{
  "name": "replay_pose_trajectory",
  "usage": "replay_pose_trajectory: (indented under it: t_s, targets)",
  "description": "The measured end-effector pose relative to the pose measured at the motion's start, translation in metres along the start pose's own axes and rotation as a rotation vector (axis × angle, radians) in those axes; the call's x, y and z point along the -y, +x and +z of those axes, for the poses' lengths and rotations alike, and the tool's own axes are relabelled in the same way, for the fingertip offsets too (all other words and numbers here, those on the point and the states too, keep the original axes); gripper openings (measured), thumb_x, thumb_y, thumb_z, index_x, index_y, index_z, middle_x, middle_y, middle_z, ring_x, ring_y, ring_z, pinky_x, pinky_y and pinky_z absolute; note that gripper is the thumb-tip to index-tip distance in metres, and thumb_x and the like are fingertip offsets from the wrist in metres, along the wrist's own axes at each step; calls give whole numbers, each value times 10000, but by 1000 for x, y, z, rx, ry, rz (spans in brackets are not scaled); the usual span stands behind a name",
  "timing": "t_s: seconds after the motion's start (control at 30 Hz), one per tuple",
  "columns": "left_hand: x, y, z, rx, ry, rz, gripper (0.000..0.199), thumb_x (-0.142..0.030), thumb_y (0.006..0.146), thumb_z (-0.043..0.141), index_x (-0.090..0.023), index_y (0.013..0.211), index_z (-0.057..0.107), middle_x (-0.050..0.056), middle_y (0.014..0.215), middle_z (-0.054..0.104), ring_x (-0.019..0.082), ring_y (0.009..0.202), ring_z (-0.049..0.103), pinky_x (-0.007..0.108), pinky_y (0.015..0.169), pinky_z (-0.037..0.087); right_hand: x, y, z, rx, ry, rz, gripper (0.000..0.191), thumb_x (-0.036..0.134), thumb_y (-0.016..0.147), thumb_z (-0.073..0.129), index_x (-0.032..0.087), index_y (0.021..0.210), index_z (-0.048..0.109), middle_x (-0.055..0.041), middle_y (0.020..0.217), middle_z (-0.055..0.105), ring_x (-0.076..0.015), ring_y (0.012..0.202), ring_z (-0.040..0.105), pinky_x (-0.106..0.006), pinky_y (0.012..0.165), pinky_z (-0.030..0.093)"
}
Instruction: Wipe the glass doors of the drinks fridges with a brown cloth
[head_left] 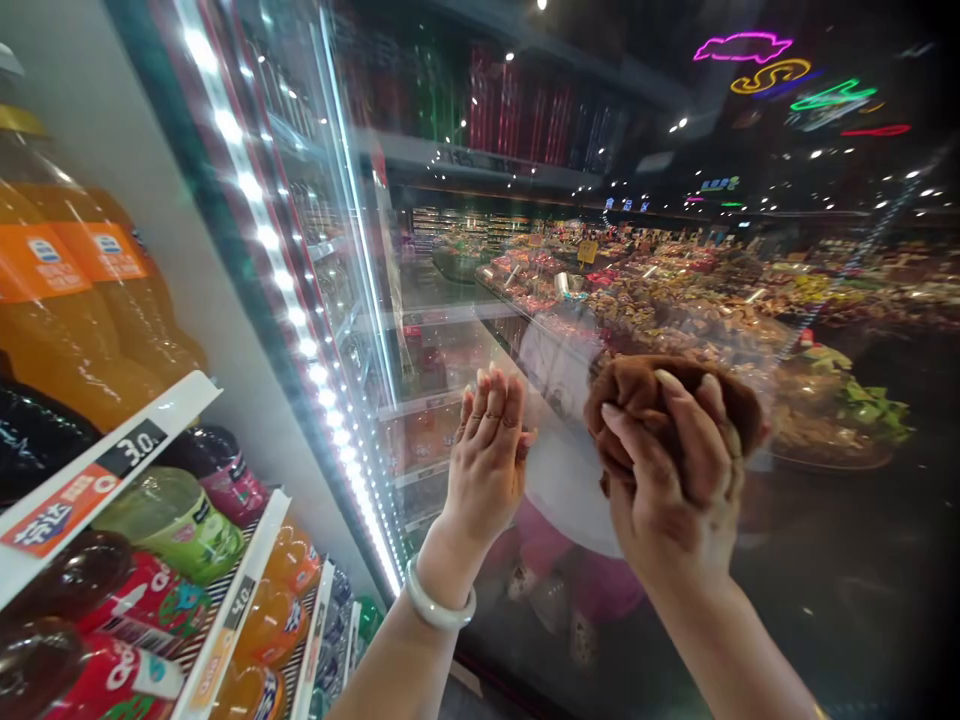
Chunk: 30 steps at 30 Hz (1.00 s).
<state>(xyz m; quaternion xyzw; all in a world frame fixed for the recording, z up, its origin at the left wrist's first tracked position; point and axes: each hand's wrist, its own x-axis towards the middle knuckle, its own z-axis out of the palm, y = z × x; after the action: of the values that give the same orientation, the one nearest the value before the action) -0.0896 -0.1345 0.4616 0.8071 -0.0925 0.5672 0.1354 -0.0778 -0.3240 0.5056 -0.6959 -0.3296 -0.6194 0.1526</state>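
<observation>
My left hand [487, 460] is raised with its fingers stretched out and its palm against the glass pane [810, 560]. A pale bangle [441, 606] circles that wrist. To the right, my right hand [675, 490] grips a bunched brown cloth [626, 385], which it presses to the same glass. Part of the cloth sticks out above and beside the fingers; the part under the palm is hidden.
On the left, tilted shelves hold orange drink bottles [67, 260], a green-labelled bottle [176, 520] and red-labelled bottles [112, 670]. Price strips [112, 470] edge the shelves. A bright LED strip [285, 290] runs along the frame. Produce displays and neon shapes show in the glass.
</observation>
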Motion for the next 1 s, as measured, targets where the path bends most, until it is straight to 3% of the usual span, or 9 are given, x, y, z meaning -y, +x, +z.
replay_pose_trajectory:
  t_s: [0.07, 0.17, 0.3, 0.4, 0.5, 0.6, 0.73, 0.87, 1.0]
  targets:
    - [8, -2, -2, 6, 2, -43, 772, -155, 1031, 454, -232, 1650, -1, 68, 1726, 58, 237, 1603, 84, 485, 1328, 159, 4, -13, 0, 16, -10, 4, 402, 141, 861, 741, 245, 1245, 680, -97, 1581, 469, -357, 1516, 388, -545, 1208, 408]
    - [17, -4, -7, 24, 11, -75, 760, -163, 1036, 442, -253, 1652, 6, 52, 1729, 53, 233, 1603, 76, 481, 1331, 149, 25, -33, 16, 105, 65, -41, 369, 123, 921, 657, 247, 1268, 680, -93, 1469, 585, -277, 1497, 432, -472, 1229, 386]
    - [23, -6, -11, 37, 1, -50, 720, -164, 1039, 408, -255, 1655, 47, 29, 1732, 54, 228, 1605, 65, 472, 1328, 170, 43, -13, 37, 103, 116, -61, 399, 173, 977, 595, 314, 1348, 637, -47, 1413, 642, -225, 1478, 455, -526, 1299, 217]
    - [25, -6, -9, 28, 14, -40, 743, -143, 1033, 421, -276, 1653, 35, 18, 1729, 73, 215, 1602, 84, 457, 1324, 195, 37, 2, 33, 77, 82, -32, 411, 170, 960, 618, 319, 1344, 635, -55, 1475, 594, -264, 1502, 424, -534, 1271, 289]
    - [26, -7, -6, 38, 18, -32, 761, -139, 1029, 434, -283, 1651, 21, 21, 1725, 75, 216, 1600, 91, 464, 1321, 204, 38, -13, 27, 81, 53, 8, 400, 138, 936, 643, 286, 1307, 660, -71, 1442, 615, -272, 1495, 436, -505, 1253, 337]
    - [34, -8, -8, 59, 1, -5, 718, -186, 1042, 424, -273, 1654, 59, 24, 1725, 83, 226, 1601, 95, 481, 1324, 181, 55, -28, 39, 118, 121, 0, 368, 144, 959, 613, 275, 1299, 668, -66, 1393, 654, -232, 1485, 448, -493, 1283, 278]
    - [53, -9, -16, 10, 20, -75, 723, -180, 1040, 433, -318, 1650, 69, 13, 1723, 94, 235, 1599, 69, 514, 1323, 167, 69, -4, 58, 103, 193, -26, 378, 169, 1000, 552, 307, 1340, 640, -41, 1451, 624, -198, 1499, 423, -518, 1315, 155]
    - [68, -15, -19, -31, 43, -119, 730, -135, 1036, 427, -364, 1639, 85, -2, 1719, 98, 232, 1596, 56, 540, 1316, 177, 62, 13, 50, 73, 150, -10, 407, 171, 979, 604, 306, 1363, 628, -57, 1477, 600, -224, 1531, 377, -521, 1298, 221]
    - [73, -31, -19, 6, 70, -148, 730, -142, 1038, 431, -348, 1640, 73, 9, 1719, 89, 221, 1597, 36, 537, 1317, 150, 69, -20, 46, 142, 131, 1, 392, 162, 959, 641, 299, 1326, 655, -52, 1416, 652, -217, 1509, 415, -499, 1286, 267]
